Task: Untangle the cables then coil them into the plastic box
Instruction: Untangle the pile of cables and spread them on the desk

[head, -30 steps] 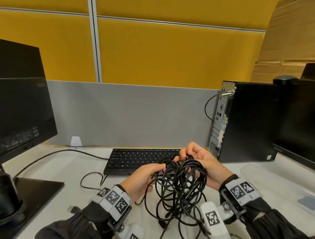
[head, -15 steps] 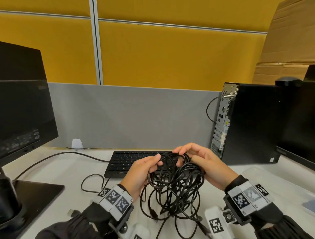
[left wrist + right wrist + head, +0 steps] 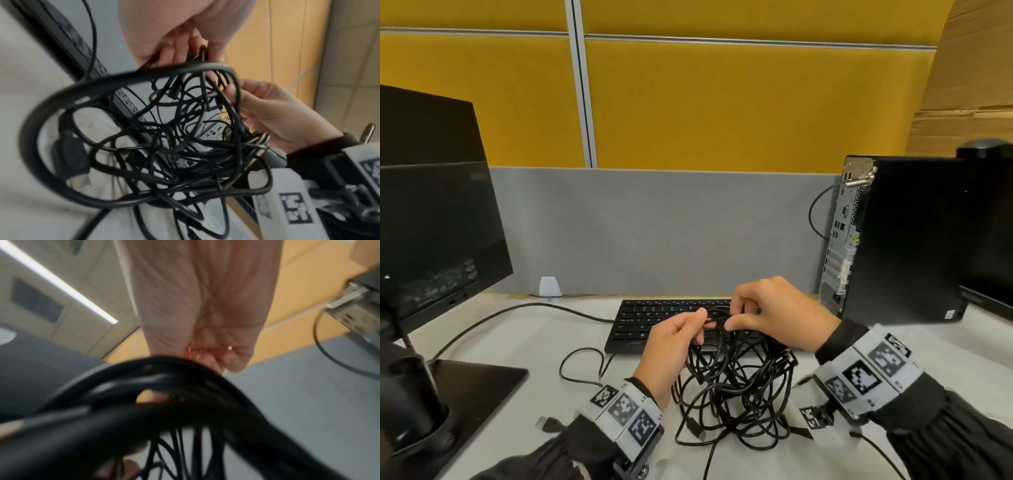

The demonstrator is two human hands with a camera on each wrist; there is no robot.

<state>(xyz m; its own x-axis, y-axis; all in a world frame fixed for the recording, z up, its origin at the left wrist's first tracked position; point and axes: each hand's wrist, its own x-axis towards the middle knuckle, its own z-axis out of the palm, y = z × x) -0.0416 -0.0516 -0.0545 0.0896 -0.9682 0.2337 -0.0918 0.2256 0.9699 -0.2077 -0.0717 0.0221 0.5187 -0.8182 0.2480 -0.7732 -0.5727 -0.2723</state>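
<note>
Office cubicle, yellow partition panels (image 3: 722,102), monitor (image 3: 438,222), keyboard (image 3: 647,320), desktop tower (image 3: 893,240)

A black keyboard (image 3: 654,322) lies on the white desk (image 3: 524,339) against a grey partition (image 3: 661,233) topped with yellow panels (image 3: 739,102). At the left a dark monitor (image 3: 431,219) stands on its flat black base (image 3: 469,394), with a small white object (image 3: 549,286) near the partition's foot. At the right a black computer tower (image 3: 900,240) stands upright, its rear ports facing the keyboard, and cardboard (image 3: 969,89) rises behind it.
</note>
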